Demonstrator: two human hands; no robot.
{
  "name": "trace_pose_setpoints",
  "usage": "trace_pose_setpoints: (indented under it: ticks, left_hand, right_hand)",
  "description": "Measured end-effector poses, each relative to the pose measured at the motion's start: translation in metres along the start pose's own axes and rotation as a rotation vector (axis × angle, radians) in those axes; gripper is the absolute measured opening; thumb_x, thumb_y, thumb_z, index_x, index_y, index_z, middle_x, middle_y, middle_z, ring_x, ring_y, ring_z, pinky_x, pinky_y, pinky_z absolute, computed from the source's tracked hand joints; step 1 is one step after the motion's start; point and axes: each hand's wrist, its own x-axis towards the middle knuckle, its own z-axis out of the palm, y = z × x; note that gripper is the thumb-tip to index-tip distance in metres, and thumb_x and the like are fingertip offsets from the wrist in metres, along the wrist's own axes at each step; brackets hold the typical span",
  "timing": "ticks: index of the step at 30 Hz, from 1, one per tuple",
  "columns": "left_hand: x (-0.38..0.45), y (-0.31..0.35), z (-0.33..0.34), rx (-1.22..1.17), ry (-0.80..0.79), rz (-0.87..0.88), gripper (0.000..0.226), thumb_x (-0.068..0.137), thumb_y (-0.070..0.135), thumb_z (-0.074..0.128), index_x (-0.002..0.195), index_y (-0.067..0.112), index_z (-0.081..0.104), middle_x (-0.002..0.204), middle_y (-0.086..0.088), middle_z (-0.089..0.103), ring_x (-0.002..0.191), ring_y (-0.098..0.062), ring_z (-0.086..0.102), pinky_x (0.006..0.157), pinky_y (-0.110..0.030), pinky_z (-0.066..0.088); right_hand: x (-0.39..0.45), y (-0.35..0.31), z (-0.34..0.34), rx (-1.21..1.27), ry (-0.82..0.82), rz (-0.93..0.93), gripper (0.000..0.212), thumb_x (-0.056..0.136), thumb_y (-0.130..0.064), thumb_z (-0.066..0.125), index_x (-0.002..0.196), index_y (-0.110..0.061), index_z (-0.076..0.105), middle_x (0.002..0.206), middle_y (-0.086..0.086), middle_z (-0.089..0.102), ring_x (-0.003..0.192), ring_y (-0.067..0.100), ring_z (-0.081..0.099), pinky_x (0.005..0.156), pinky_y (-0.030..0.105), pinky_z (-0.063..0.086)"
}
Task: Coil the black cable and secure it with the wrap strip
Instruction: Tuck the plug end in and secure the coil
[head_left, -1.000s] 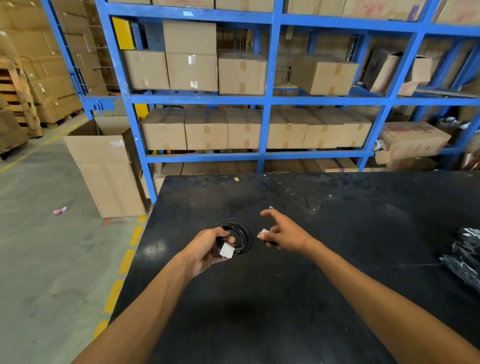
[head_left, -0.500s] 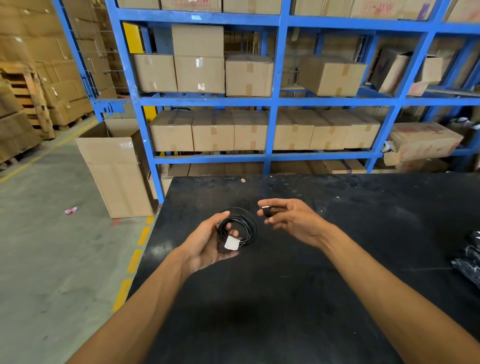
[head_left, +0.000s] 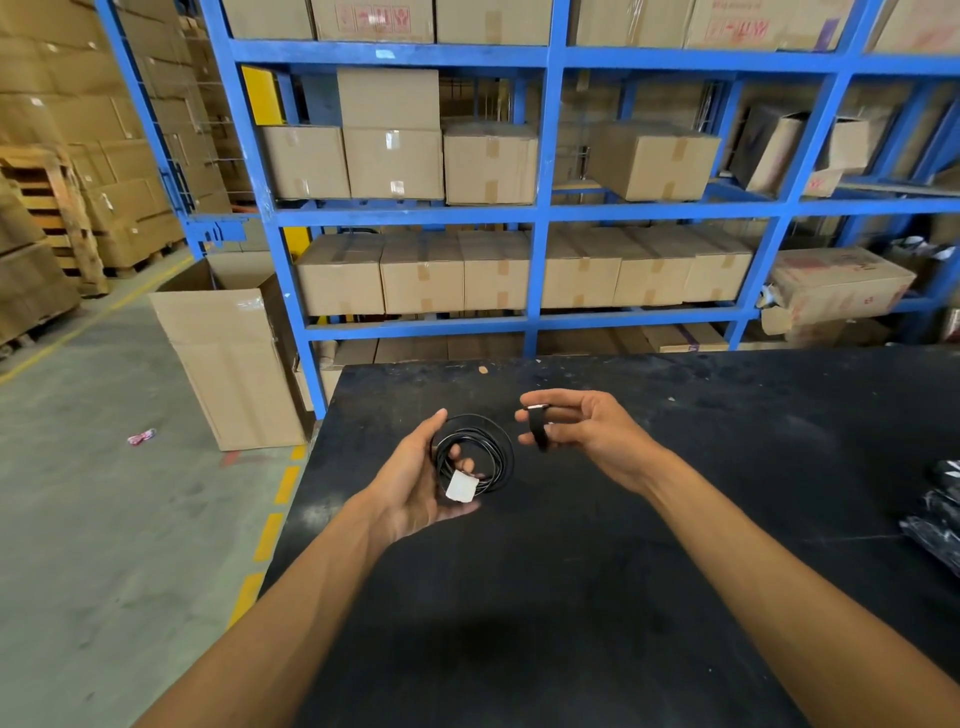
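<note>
Fingers (head_left: 460, 457) of the left hand (head_left: 415, 488) are curled through the coiled black cable (head_left: 475, 457), held above the tabletop (head_left: 571, 597) near its far left corner. The wrap strip (head_left: 537, 428) is pinched in the right hand (head_left: 587, 431), just beside the coil.

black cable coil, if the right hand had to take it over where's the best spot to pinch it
Likely the far-right arc of the black cable coil, coming in from the right. That side juts free of the left hand, loops lie bunched there, and the white plug sits on the near side.
</note>
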Motion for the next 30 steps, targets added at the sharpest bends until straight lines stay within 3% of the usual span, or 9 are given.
trace_pose_setpoints:
  ticks: [4,8,10,12,16,18,21,24,30]
  left_hand:
    - [0.002,0.002,0.003,-0.012,0.017,0.010,0.042,0.089,0.052,0.051,0.066,0.017,0.052,0.072,-0.003,0.058,0.073,-0.020,0.060,0.088,-0.044,0.049]
    - [0.005,0.004,0.008,0.011,0.050,0.032,0.037,0.090,0.045,0.054,0.064,0.019,0.051,0.070,0.000,0.055,0.070,-0.018,0.059,0.079,-0.040,0.053]
    - [0.006,0.004,0.009,0.033,0.055,0.053,0.037,0.091,0.044,0.055,0.064,0.019,0.052,0.068,0.000,0.055,0.070,-0.018,0.059,0.079,-0.040,0.054]
    - [0.008,0.004,0.010,0.060,0.057,0.085,0.037,0.093,0.045,0.054,0.066,0.019,0.052,0.067,0.000,0.056,0.072,-0.019,0.059,0.082,-0.040,0.054]
    - [0.010,0.002,0.014,0.135,0.071,0.155,0.037,0.095,0.048,0.051,0.070,0.020,0.052,0.065,0.000,0.059,0.074,-0.019,0.061,0.081,-0.040,0.054]
    - [0.010,0.002,0.016,0.193,0.078,0.191,0.038,0.095,0.050,0.049,0.071,0.021,0.051,0.063,0.002,0.059,0.075,-0.019,0.063,0.079,-0.038,0.055]
    - [0.009,0.004,0.019,0.242,0.079,0.242,0.039,0.096,0.051,0.046,0.073,0.021,0.050,0.062,0.004,0.058,0.083,-0.021,0.064,0.081,-0.038,0.054]
    - [0.007,0.005,0.023,0.297,0.073,0.300,0.040,0.097,0.053,0.043,0.072,0.022,0.050,0.062,0.006,0.057,0.088,-0.020,0.067,0.079,-0.035,0.052]
    - [0.004,0.004,0.027,0.295,0.048,0.340,0.041,0.098,0.051,0.041,0.072,0.024,0.057,0.063,0.005,0.057,0.082,-0.014,0.070,0.070,-0.030,0.053]
  right_hand:
    - [-0.003,-0.006,0.003,-0.084,0.095,-0.036,0.023,0.088,-0.003,0.069,0.105,-0.018,0.075,0.100,0.004,0.079,0.088,0.024,0.077,0.071,0.024,0.061]
    - [0.001,-0.009,0.013,-0.219,0.207,-0.073,0.010,0.092,-0.028,0.068,0.094,-0.026,0.078,0.078,-0.003,0.078,0.065,0.014,0.074,0.055,0.021,0.053]
    - [0.004,-0.008,0.016,-0.280,0.293,-0.125,0.009,0.091,-0.034,0.069,0.091,-0.033,0.078,0.069,-0.013,0.074,0.062,0.002,0.066,0.059,0.020,0.049]
    - [0.009,-0.005,0.019,-0.302,0.393,-0.156,0.008,0.090,-0.033,0.070,0.091,-0.032,0.078,0.073,-0.020,0.072,0.075,-0.005,0.064,0.069,0.019,0.045]
    - [0.018,-0.003,0.023,-0.306,0.517,-0.144,0.013,0.090,-0.028,0.070,0.095,-0.019,0.078,0.094,-0.004,0.058,0.088,0.009,0.057,0.079,0.025,0.047]
    - [0.020,-0.003,0.027,-0.270,0.549,-0.172,0.006,0.088,-0.026,0.073,0.089,-0.025,0.079,0.089,-0.008,0.068,0.084,0.009,0.066,0.073,0.019,0.053]
    - [0.023,-0.003,0.033,-0.256,0.616,-0.200,0.017,0.085,-0.021,0.076,0.078,-0.037,0.074,0.076,-0.017,0.073,0.075,-0.005,0.069,0.059,0.007,0.051]
    - [0.026,0.000,0.036,-0.266,0.691,-0.216,0.011,0.084,-0.019,0.077,0.084,-0.030,0.077,0.076,-0.017,0.072,0.073,-0.010,0.066,0.061,0.005,0.049]
    - [0.029,0.013,0.043,-0.293,0.683,-0.164,0.002,0.086,-0.023,0.075,0.088,-0.024,0.076,0.080,-0.010,0.074,0.077,0.005,0.070,0.072,0.025,0.058]
